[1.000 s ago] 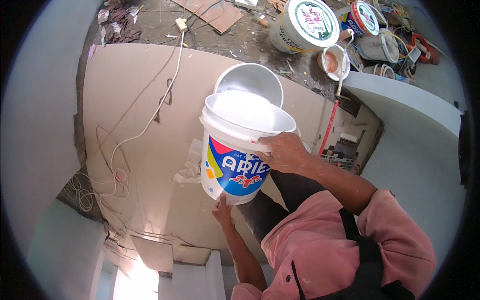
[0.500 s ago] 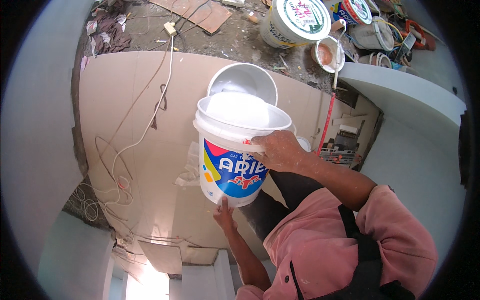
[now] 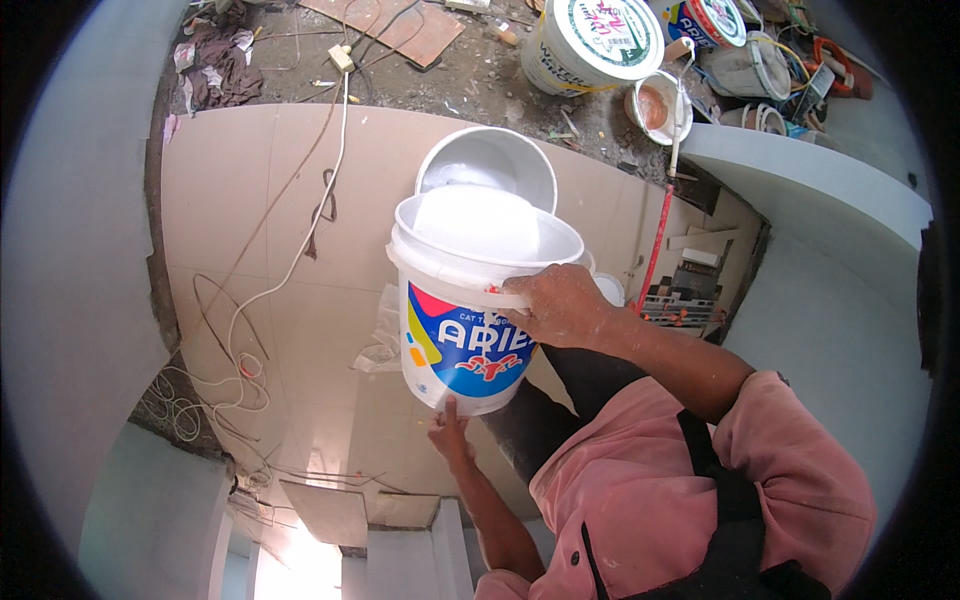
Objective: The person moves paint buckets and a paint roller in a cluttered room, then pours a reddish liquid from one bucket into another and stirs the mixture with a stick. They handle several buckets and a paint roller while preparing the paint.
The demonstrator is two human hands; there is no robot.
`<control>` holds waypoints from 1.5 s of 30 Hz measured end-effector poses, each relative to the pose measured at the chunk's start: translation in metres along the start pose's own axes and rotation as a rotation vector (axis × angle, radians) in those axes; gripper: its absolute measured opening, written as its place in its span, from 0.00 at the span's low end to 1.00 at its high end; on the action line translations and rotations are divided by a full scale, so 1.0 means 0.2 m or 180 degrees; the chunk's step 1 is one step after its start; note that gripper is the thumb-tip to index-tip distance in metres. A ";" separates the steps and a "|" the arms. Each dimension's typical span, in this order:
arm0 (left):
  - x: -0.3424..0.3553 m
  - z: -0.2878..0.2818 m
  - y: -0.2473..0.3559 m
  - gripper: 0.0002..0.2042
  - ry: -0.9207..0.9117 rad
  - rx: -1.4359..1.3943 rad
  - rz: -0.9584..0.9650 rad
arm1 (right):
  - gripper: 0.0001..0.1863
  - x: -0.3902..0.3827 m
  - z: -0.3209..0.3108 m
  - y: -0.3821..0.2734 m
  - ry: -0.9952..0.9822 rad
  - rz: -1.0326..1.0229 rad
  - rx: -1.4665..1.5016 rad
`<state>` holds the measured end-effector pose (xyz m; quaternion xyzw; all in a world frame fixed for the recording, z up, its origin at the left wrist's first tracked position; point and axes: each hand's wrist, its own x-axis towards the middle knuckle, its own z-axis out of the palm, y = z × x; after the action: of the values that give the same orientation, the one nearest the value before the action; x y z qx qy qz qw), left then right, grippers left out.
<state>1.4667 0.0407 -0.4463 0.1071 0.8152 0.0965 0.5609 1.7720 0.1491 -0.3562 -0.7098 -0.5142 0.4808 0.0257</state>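
A white paint bucket with a blue, yellow and pink label is held up in both hands, tilted with its mouth away from me. Bright white paint shows inside, reaching the far rim. My right hand is closed over the near right rim. Under the base, my left hand supports the bucket, thumb up against its lower side and the other fingers partly hidden. Just beyond the tilted rim stands a second white bucket, its inner wall visible and its lower part covered by the first.
Tan tiles cover the floor. A pale cable runs along the left, ending in coils. A lidded tub and a small paint pot stand at the far right, by a red-handled roller pole. Clear plastic lies left of the bucket.
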 end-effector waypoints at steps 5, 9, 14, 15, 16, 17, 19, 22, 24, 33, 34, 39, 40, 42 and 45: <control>0.04 -0.03 -0.02 0.26 -0.0080 0.0123 0.0008 | 0.16 -0.03 0.03 0.01 0.0029 -0.0242 0.0111; 0.12 -0.05 -0.06 0.26 -0.0145 0.0048 0.0051 | 0.15 -0.03 -0.01 -0.04 -0.0287 -0.0165 0.0125; 0.16 -0.04 -0.08 0.27 -0.0185 0.0108 -0.0035 | 0.17 -0.07 0.02 -0.06 -0.0288 -0.0166 0.0125; 0.17 -0.04 -0.08 0.27 -0.0243 0.0123 -0.0024 | 0.17 -0.08 0.03 -0.06 -0.0248 -0.0204 0.0211; 0.18 -0.04 -0.09 0.27 -0.0214 0.0155 -0.0028 | 0.18 -0.09 0.03 -0.06 -0.0205 -0.0241 0.0298; 0.18 -0.04 -0.10 0.27 -0.0179 0.0184 -0.0034 | 0.18 -0.11 0.04 -0.07 -0.0167 -0.0281 0.0384; 0.21 -0.06 -0.11 0.26 -0.0207 0.0141 -0.0079 | 0.19 -0.14 0.06 -0.09 0.0027 -0.0200 0.0535; 0.25 -0.08 -0.12 0.27 -0.0382 -0.0026 -0.0181 | 0.19 -0.19 0.08 -0.10 0.0114 -0.0013 0.0725; 0.28 -0.10 -0.12 0.28 -0.0516 -0.0018 -0.0175 | 0.18 -0.24 0.13 -0.10 0.0368 -0.0121 0.0799; 0.28 -0.12 -0.14 0.27 -0.0597 -0.0078 -0.0197 | 0.14 -0.32 0.31 -0.04 0.1004 -0.0694 0.0878; 0.29 -0.14 -0.15 0.27 -0.0572 -0.0011 -0.0237 | 0.15 -0.33 0.31 -0.04 0.0951 -0.0678 0.0922; 0.28 -0.13 -0.12 0.24 -0.0635 -0.0030 -0.0193 | 0.19 -0.32 0.21 -0.01 0.0751 -0.0844 0.0856; 0.28 -0.13 -0.13 0.23 -0.0650 -0.0078 -0.0206 | 0.20 -0.28 0.16 0.03 0.0757 -0.0923 0.0768; 0.30 -0.14 -0.14 0.23 -0.0699 -0.0147 -0.0242 | 0.21 -0.17 0.12 0.12 0.0917 -0.0955 0.0548; 0.33 -0.16 -0.17 0.22 -0.0617 0.0086 -0.0157 | 0.22 0.07 0.12 0.24 0.1078 -0.0633 0.0078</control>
<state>1.4122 0.0256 -0.5029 0.1033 0.7607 0.0609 0.6379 1.7892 0.1264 -0.4028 -0.7258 -0.5643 0.3559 0.1678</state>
